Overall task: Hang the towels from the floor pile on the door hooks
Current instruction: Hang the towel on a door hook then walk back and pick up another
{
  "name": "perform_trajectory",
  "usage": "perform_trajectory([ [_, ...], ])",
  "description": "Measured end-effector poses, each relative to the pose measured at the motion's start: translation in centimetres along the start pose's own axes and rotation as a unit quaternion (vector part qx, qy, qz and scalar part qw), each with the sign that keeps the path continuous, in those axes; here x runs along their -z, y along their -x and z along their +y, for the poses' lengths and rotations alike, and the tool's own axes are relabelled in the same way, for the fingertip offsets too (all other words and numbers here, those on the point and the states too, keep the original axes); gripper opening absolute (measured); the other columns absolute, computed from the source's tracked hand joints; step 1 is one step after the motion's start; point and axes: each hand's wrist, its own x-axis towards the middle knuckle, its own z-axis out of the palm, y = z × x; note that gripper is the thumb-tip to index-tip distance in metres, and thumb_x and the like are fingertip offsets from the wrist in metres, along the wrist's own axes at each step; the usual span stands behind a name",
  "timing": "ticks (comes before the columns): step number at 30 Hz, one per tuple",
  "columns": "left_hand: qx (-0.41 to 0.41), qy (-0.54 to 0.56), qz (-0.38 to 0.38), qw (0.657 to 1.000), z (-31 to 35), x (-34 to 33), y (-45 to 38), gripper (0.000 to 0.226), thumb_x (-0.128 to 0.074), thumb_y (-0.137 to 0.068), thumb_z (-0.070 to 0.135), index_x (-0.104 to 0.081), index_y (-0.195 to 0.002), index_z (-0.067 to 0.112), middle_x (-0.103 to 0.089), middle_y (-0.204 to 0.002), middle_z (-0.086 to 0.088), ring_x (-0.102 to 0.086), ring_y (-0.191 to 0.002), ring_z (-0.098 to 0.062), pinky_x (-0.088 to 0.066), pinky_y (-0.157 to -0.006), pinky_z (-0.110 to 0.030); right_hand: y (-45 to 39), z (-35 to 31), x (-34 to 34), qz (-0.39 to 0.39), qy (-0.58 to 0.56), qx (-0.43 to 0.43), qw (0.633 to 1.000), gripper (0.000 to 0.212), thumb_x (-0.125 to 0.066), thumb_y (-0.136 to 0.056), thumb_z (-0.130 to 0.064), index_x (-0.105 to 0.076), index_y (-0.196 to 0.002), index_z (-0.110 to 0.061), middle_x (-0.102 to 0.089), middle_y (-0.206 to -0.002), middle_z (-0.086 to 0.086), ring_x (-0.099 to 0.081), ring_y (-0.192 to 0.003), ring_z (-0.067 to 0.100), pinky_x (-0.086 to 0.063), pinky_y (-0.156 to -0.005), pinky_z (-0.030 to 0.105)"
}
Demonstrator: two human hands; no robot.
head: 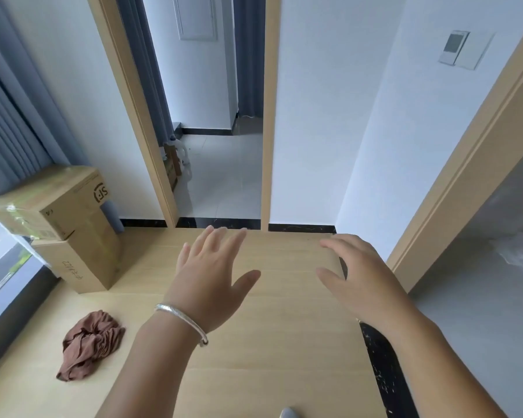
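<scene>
A crumpled brown towel [91,345] lies on the light wooden floor [269,342] at the lower left. My left hand [212,276], with a silver bangle on its wrist, is stretched forward with fingers spread and holds nothing. My right hand [357,276] hovers beside it with relaxed, slightly bent fingers, also holding nothing. Both hands are in the air, well to the right of the towel. No door hooks are in view.
Stacked cardboard boxes [70,224] stand at the left by a window with grey curtains. An open doorway [221,182] with a wooden frame leads ahead to a tiled room. A second wooden door frame [465,176] runs along the right. A wall panel [462,49] hangs at upper right.
</scene>
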Motion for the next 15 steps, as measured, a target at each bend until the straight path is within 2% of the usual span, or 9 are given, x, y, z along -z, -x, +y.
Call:
perform_trajectory([
  [4, 0.009, -0.025, -0.003, 1.000, 1.3, -0.4, -7.0, 0.070, -0.037, -0.092, 0.063, -0.006, -0.150, 0.040, -0.014, -0.159, 0.008, 0.004, -0.148, -0.015, -0.002, -0.119, -0.043, -6.6, 3.8, 0.5, -0.003, -0.018, 0.008, 1.000, 0.046, -0.057, -0.088, -0.039, -0.050, -0.133, -0.033, -0.041, -0.132, -0.026, -0.030, -0.125, -0.006, -0.026, -0.096, 0.016],
  [10, 0.014, -0.036, -0.007, 0.999, 3.3, -2.0, -16.1, 0.071, -0.039, -0.092, 0.062, -0.008, -0.151, 0.037, -0.015, -0.158, 0.006, 0.003, -0.148, -0.016, -0.003, -0.119, -0.043, -15.0, 8.5, 1.0, -0.020, -0.022, 0.014, 0.999, 0.046, -0.057, -0.089, -0.040, -0.048, -0.133, -0.036, -0.040, -0.135, -0.023, -0.031, -0.128, -0.001, -0.027, -0.098, 0.018],
  [15, 0.018, -0.040, -0.022, 0.999, 3.5, -3.1, -22.0, 0.071, -0.038, -0.092, 0.062, -0.007, -0.151, 0.037, -0.013, -0.158, 0.006, 0.004, -0.148, -0.016, -0.002, -0.119, -0.043, -20.4, 10.4, 0.8, -0.036, -0.044, 0.012, 0.998, 0.045, -0.056, -0.089, -0.040, -0.048, -0.133, -0.037, -0.040, -0.136, -0.023, -0.031, -0.129, -0.001, -0.030, -0.106, 0.023],
])
